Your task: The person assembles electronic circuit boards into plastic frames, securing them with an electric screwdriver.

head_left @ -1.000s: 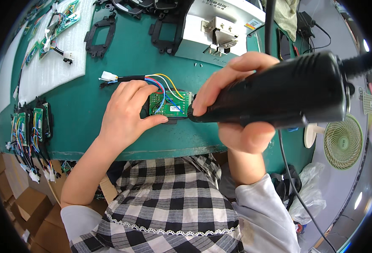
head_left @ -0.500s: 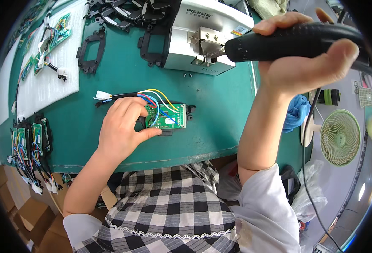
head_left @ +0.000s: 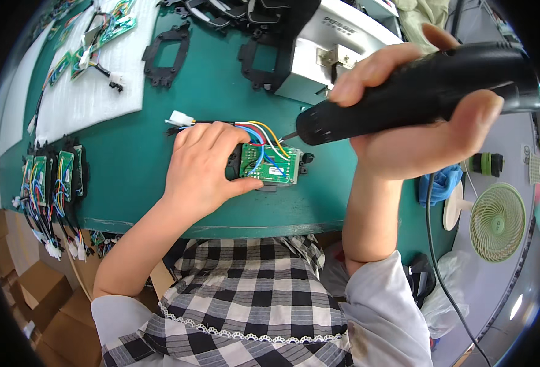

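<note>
Lettering (head_left: pixel 338 25) on silver machine (head_left: pixel 310 60); white label (head_left: pixel 276 171) on green circuit board (head_left: pixel 276 161)

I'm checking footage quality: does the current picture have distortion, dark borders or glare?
Head view: black borders ring the picture; the front edge of the green table bends; a bright streak shows at lower right; the circuit board looks fairly clear.

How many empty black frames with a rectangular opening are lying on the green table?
2: one frame just right of the white foam sheet, the other frame beside the silver machine. More could be hidden among the black parts at the top edge.
</note>
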Motion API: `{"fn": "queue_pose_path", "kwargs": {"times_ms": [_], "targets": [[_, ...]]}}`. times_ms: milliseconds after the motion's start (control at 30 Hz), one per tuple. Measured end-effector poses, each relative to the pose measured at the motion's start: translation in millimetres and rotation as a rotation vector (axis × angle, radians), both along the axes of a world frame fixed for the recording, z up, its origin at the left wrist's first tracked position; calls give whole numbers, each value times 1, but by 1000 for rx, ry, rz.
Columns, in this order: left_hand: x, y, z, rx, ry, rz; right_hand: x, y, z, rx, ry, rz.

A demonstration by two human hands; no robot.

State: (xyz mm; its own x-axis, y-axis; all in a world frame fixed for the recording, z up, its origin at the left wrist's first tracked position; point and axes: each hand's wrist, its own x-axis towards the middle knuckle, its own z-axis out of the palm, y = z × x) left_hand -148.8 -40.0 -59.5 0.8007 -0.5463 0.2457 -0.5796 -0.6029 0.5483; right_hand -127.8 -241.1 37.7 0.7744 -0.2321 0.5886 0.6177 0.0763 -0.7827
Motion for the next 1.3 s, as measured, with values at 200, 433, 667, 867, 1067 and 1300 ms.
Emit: {"fn": "queue_pose_path", "kwargs": {"times_ms": [200,433,667,867,1067,1300], "targets": [[-2,0,3,31,-28,19,-1,42,-9,-298,116,-36],[-3,1,1,43,-87,43,12,50,-30,-304,-28,-10],[0,0,-3,86,-22,16,13,47,-33,-345,-20,4],[0,-7,-9,-21,53,0,12,39,-32,-373,-15,2],[-3,-4,2,-7,0,-5,12,-24,28,-222,-144,-326],[-3,-3,1,17,22,0,27,-34,28,-402,-223,-407]]}}
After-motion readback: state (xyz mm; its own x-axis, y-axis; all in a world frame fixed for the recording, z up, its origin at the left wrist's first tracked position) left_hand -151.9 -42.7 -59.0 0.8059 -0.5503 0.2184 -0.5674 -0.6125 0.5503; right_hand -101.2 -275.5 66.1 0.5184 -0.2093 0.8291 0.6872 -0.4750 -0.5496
